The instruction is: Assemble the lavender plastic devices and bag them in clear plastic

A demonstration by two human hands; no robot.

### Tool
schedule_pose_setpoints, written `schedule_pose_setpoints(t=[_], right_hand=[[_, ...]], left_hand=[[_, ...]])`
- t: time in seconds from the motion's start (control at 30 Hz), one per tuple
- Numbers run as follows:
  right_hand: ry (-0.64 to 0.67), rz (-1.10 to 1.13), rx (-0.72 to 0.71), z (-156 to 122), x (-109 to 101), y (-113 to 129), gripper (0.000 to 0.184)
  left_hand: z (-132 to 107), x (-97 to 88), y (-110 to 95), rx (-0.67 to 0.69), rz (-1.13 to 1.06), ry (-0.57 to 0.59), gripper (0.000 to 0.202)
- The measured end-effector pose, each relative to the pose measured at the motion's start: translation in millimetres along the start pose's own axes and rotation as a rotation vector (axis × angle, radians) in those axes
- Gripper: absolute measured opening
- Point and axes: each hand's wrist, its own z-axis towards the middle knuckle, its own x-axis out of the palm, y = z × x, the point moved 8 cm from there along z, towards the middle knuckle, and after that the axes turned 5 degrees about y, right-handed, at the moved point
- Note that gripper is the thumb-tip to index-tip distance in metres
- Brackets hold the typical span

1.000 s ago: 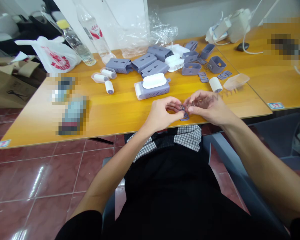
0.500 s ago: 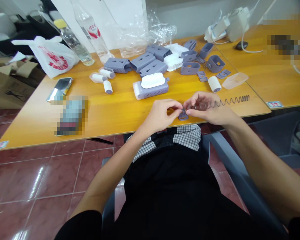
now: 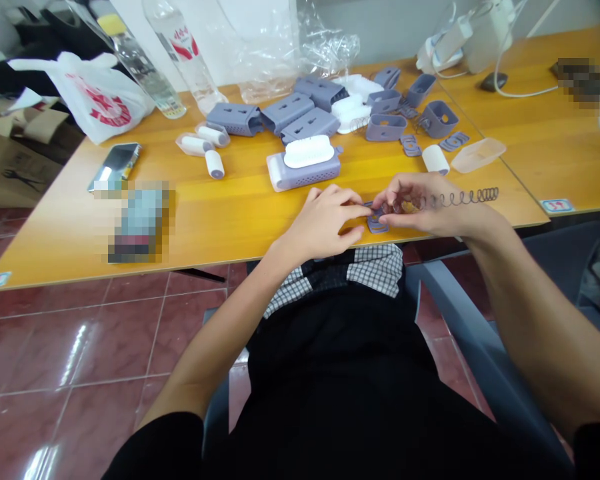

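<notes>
Both hands meet at the front edge of the wooden table (image 3: 220, 220). My left hand (image 3: 325, 223) pinches a small flat purple plastic plate (image 3: 377, 223) between thumb and fingers. My right hand (image 3: 425, 203) grips a long thin metal coil spring (image 3: 460, 198) that stretches out to the right beyond the fingers. The spring's near end sits at the purple plate, between the two hands. An assembled purple case with a white brush top (image 3: 305, 163) lies just behind my hands.
Behind lie several purple plastic housings (image 3: 290, 113), purple end caps (image 3: 385, 127), white rollers (image 3: 207, 150), a clear lid (image 3: 477, 155), clear wrapping, two water bottles (image 3: 180, 47), a white plastic bag (image 3: 95, 100) and a phone (image 3: 115, 160). A second table (image 3: 540, 133) stands at the right with cables.
The spring, bunched in my right hand a second ago, now stretches out to the right. Both hands have shifted slightly up and forward over the table edge.
</notes>
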Motion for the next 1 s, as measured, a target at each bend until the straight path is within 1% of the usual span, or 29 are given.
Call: schedule_pose_setpoints(t=[0.1,0.2,0.37,0.57,0.7,0.83,1.0], right_hand=[[0.020,-0.065,-0.005,0.2,-3.8,1.9,0.032],[0.031,-0.070,0.007,0.6,-5.2,1.2,0.031],[0.021,-0.032,0.019,1.7,-5.2,-3.3,0.034],[-0.005,-0.025,-0.010,2.1,-7.3,-2.2,0.035],[-0.025,-0.060,-0.025,0.6,-10.5,-5.6,0.036],[-0.035,-0.110,-0.030,0.0,-12.0,-8.5,0.032],[-0.024,-0.198,-0.061,0.7,-10.4,-5.7,0.031]], left_hand=[[1.4,0.3,-3.1,0.000,-0.070,0.010,0.033],[3.1,0.8,-3.4,-0.025,-0.104,0.009,0.032],[3.7,0.7,-2.6,-0.036,-0.074,-0.013,0.024],[3.7,-0.2,-5.8,-0.017,-0.045,-0.034,0.024],[5.4,0.4,-8.8,0.009,-0.060,-0.017,0.025],[6.2,1.3,-7.8,0.007,-0.061,-0.001,0.026],[5.6,2.6,-6.3,0.009,-0.049,0.008,0.029]])
